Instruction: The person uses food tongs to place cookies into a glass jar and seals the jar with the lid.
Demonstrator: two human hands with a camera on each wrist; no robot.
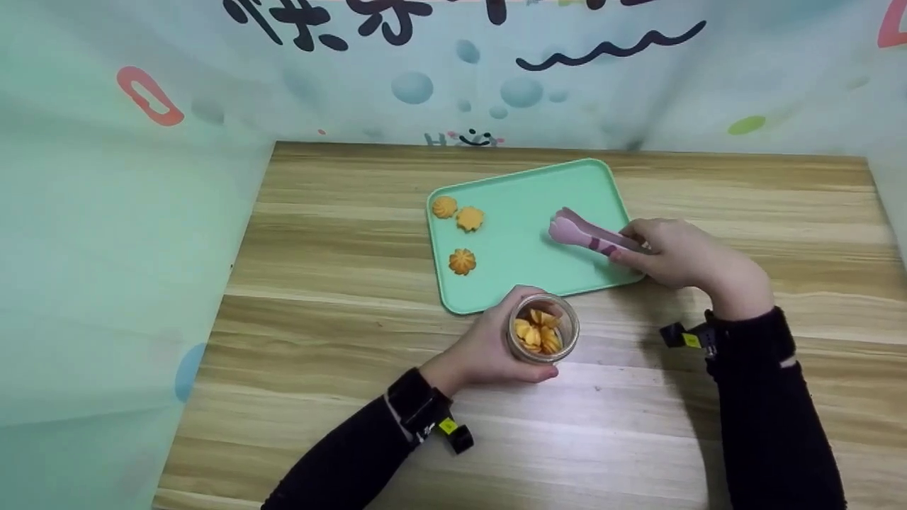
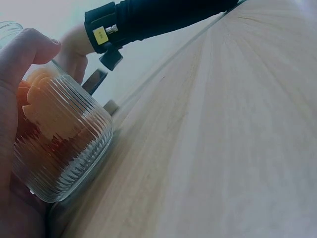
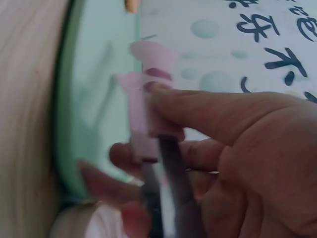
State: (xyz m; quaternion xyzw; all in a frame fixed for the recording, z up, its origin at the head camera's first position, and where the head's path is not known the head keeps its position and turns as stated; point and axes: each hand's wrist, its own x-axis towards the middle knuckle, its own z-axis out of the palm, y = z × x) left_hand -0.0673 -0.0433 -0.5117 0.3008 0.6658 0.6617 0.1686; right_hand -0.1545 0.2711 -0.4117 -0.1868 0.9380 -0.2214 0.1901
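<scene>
My left hand (image 1: 496,347) curls around a ribbed glass jar (image 2: 74,144) with several cookies (image 1: 537,331) inside, just in front of the tray's near edge. Over the right part of the green tray (image 1: 524,205), my right hand (image 1: 684,255) pinches a pair of pink tongs (image 1: 584,232). The tongs' tips point left and have nothing between them. In the right wrist view the two pink arms of the tongs (image 3: 158,84) stand slightly apart. On the tray's left side lie three cookies: one at the corner (image 1: 444,207), one beside it (image 1: 470,219) and a browner one (image 1: 462,261) nearer me.
The tray lies on a wood-grain table (image 1: 340,283). A printed pale curtain (image 1: 453,92) hangs along the table's back edge and another stretch of it (image 1: 106,248) along the left side. Both wrists wear black straps with small cameras.
</scene>
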